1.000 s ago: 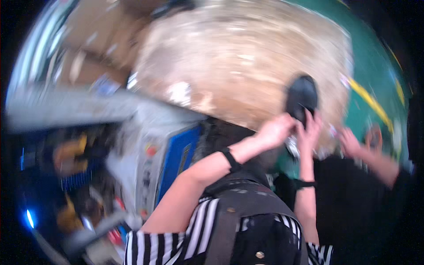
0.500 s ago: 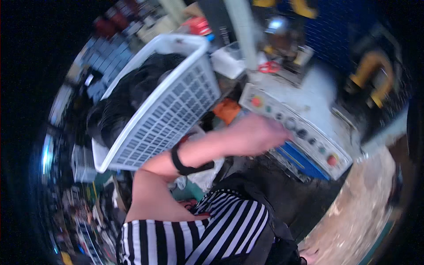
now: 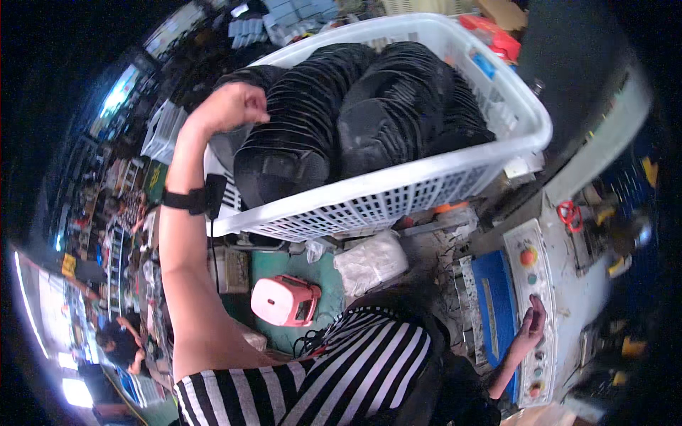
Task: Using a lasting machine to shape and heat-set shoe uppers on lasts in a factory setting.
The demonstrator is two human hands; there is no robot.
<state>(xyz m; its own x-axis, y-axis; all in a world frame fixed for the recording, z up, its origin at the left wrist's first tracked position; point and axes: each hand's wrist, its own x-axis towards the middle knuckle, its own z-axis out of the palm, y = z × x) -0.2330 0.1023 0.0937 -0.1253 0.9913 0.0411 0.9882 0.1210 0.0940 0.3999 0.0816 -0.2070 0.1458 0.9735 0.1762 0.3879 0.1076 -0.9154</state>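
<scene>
A large white plastic basket holds several rows of stacked thin black round pieces, packed on edge. My left hand is over the basket's left side, right beside the leftmost rows. Its fingers are curled in, and whatever they hold, if anything, is hidden. A black band circles that forearm. At the lower right, my right hand hovers by a pale control panel with coloured buttons. Its fingers look stretched and apart, with nothing seen in them.
A pink stool stands on the green floor below the basket, next to a white wrapped bundle. Machinery with a red handwheel is at the right. Far left, another person is at work.
The view has swung left, so the basket is now ahead. My left arm has moved from near the control panel to over the basket. My right hand has come into view.
</scene>
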